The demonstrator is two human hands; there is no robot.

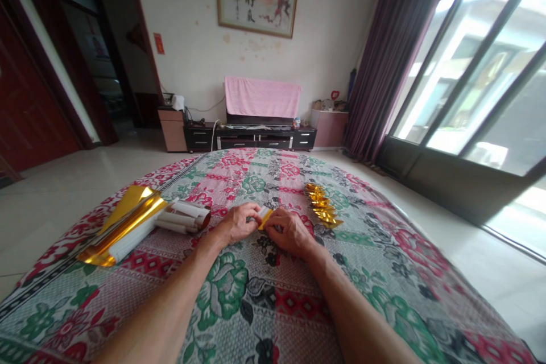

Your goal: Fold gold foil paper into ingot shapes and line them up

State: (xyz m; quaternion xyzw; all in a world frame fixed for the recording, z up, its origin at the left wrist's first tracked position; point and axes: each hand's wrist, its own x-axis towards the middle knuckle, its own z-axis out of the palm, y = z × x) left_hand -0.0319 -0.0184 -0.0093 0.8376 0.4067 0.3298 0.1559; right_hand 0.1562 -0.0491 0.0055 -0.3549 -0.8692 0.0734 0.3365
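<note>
Between my two hands, over the middle of the table, is a small folded piece of gold paper with a white underside showing. My left hand pinches its left end with thumb and fingers. At its right end, my right hand has its fingers curled onto the paper. To the left lie curled sheets of gold foil paper, with white rolled papers beside them. Right of my right hand, a row of several folded gold paper pieces rests on the cloth.
A flowered red, green and grey tablecloth covers the round table. Beyond it stands a low black cabinet with a pink cloth draped over something on top. Tall windows and a purple curtain are on the right.
</note>
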